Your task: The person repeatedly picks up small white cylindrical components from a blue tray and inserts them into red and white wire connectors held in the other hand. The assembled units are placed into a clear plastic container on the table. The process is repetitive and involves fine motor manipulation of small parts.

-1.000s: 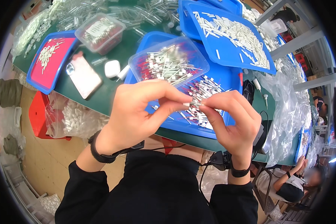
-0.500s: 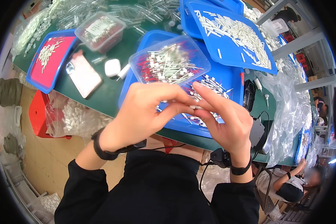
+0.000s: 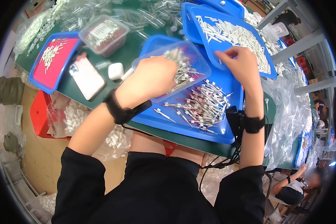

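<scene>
My left hand (image 3: 153,76) reaches over a clear plastic box (image 3: 199,77) of thin white and red sticks with small white heads. Its back faces up, hiding the fingertips and anything they may hold. My right hand (image 3: 242,67) is at the near left edge of a blue tray (image 3: 214,59) holding many short white tubes (image 3: 237,31). Thumb and forefinger reach left with a gap between them, and nothing shows in them. Below both hands, a pile of similar headed sticks (image 3: 207,102) lies in a larger blue tray (image 3: 149,117), under the box.
To the left lie a phone (image 3: 87,78), a white earbud case (image 3: 115,71), a tub of white pieces (image 3: 104,33) and a red-lined blue tray (image 3: 58,71). Clear tubes (image 3: 145,16) cover the far table. Clear plastic sheeting (image 3: 283,115) is at right; another person (image 3: 289,186) sits beyond.
My hands were together over the large blue tray, pinching a small white piece. They have parted: the left moved over the clear box, the right up and right to the tube tray.
</scene>
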A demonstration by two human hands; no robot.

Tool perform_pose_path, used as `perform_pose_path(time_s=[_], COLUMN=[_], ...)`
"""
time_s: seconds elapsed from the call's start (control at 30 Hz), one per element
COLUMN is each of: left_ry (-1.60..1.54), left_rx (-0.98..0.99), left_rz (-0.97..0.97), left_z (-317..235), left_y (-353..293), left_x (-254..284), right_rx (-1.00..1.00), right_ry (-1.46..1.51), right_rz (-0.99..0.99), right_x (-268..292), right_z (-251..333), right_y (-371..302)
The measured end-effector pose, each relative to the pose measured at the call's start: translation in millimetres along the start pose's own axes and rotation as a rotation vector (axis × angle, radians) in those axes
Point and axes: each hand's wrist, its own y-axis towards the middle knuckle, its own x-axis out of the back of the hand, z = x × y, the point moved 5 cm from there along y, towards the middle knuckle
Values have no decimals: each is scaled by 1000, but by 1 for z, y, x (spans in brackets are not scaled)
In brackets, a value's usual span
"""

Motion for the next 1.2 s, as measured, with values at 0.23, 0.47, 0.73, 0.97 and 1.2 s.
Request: perform_pose_path(time_s=[0.23, 0.47, 0.73, 0.97, 1.2], left_ry=[-74, 0, -102, -123, -337], left_rx=[-118, -50, -46, -63, -227], left_rz=[-5, -76, -181, -186, -486], left_z=[0, 3, 10, 15, -1], left_y=[-14, -19, -29, -30, -40], left_x=[7, 6, 4, 11, 44], right_rx=[41, 80, 128, 163, 183], right_ry=[-148, 119, 454, 401, 536], right_rz=[92, -244, -169, -205, -78], right_x=[-22, 9, 31, 40, 22], right_z=[5, 16, 46, 56, 58], right_y=[15, -3, -55, -83, -91])
